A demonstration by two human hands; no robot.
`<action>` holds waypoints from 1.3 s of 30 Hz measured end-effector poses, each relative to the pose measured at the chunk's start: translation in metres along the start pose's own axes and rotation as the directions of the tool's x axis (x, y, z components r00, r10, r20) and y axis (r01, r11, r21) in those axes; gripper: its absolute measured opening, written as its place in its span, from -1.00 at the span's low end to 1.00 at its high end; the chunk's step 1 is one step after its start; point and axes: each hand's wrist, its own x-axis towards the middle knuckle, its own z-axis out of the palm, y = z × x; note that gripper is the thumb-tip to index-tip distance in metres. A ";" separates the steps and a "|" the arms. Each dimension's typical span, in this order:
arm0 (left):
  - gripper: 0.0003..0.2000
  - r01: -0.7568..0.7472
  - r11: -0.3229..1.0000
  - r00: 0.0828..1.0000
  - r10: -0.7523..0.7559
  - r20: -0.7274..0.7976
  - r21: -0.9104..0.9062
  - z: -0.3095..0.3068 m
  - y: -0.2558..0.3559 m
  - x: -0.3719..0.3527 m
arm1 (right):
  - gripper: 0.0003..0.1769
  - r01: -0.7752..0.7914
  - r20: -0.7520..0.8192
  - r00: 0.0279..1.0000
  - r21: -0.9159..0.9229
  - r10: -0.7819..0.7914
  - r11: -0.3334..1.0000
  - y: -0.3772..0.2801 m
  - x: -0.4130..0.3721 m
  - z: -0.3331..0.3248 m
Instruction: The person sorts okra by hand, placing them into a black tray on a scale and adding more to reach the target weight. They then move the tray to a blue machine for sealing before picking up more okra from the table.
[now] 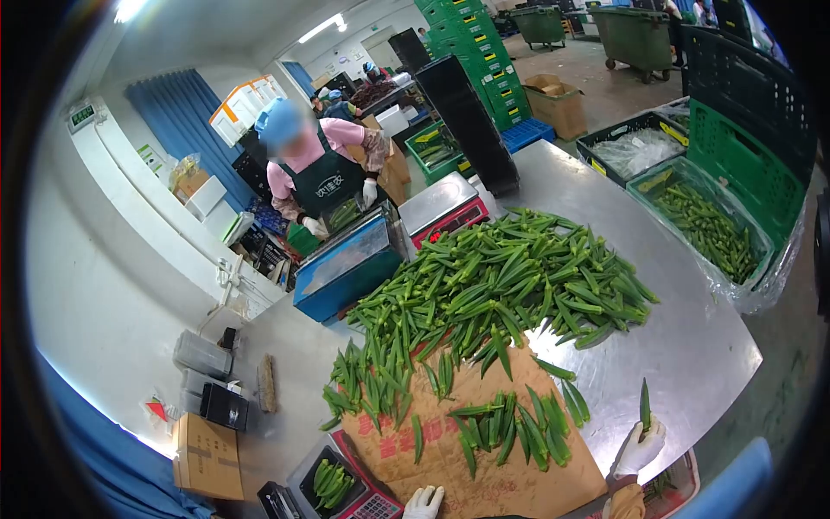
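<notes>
My right hand (640, 448), in a white glove, grips one okra pod (645, 405) that points upward over the table's right side. My left hand (424, 502), also gloved, lies at the near edge of a brown cardboard sheet (519, 491), fingers extended and nothing seen in them; the frame cuts off its lower part. Loose okra are spread on the sheet, beyond which a large heap of okra (493, 277) covers the table. Left of my left hand, a red digital scale (373, 502) bears a dark tray of okra (332, 483).
Across the metal table (692, 337), a person (324, 164) in a dark apron handles a packed tray beside a blue machine (346, 268) and another scale (445, 208). A lined crate of okra (709, 225) stands at right. Below my right hand is a bin (687, 484).
</notes>
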 end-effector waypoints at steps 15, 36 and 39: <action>-0.02 0.063 0.992 0.995 -0.071 0.066 0.112 0.016 -0.005 0.016 | -0.58 0.030 -0.003 1.000 0.023 -0.030 0.999 -0.005 -0.001 -0.002; -0.09 0.082 0.978 0.994 -0.093 0.051 0.193 0.042 -0.027 0.010 | -0.61 0.048 -0.023 0.999 0.070 -0.047 0.996 -0.009 -0.001 -0.004; -0.06 0.093 0.978 0.993 -0.105 0.057 0.188 0.035 -0.022 0.010 | -0.61 0.055 -0.026 0.998 0.062 -0.053 0.997 -0.008 -0.001 -0.003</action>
